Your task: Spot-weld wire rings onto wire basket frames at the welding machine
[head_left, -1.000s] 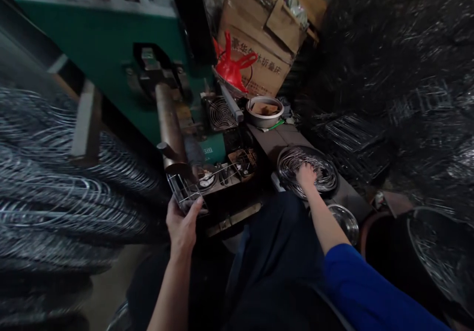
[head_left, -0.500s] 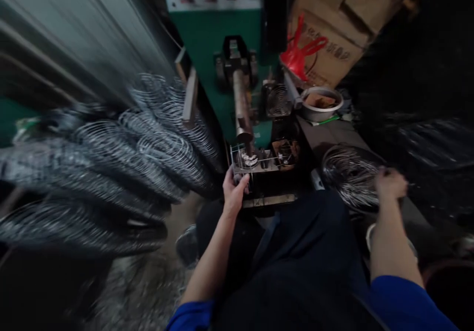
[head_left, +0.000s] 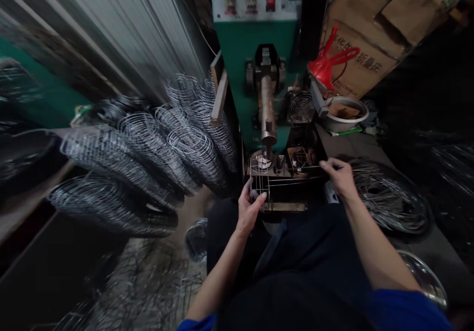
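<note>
My left hand [head_left: 249, 211] is closed round the lower left part of a small wire frame [head_left: 260, 182], with the thumb in front. The frame stands in front of the round lower seat [head_left: 262, 162] of a green machine, just below the tip of its metal arm [head_left: 267, 109]. To the right, my right hand [head_left: 342, 179] pinches the end of a thin metal wire [head_left: 314, 166] between thumb and fingers. This wire points left towards the frame; whether it touches the frame I cannot tell. Beside my right forearm lies a bundle of loose metal wires [head_left: 388, 200].
Several stacks of wire rings [head_left: 196, 148] lean at the left. A panel with a red switch [head_left: 270, 2] and a dark phone [head_left: 314, 22] top the machine. A bowl [head_left: 346, 119], red plastic [head_left: 328, 67] and a cardboard box [head_left: 355, 57] stand right; a metal bowl [head_left: 425, 276] sits lower right.
My right hand has moved left from the wire bundle to in front of the machine, now with a wire in it. My left hand still holds the frame. The view has shifted left.
</note>
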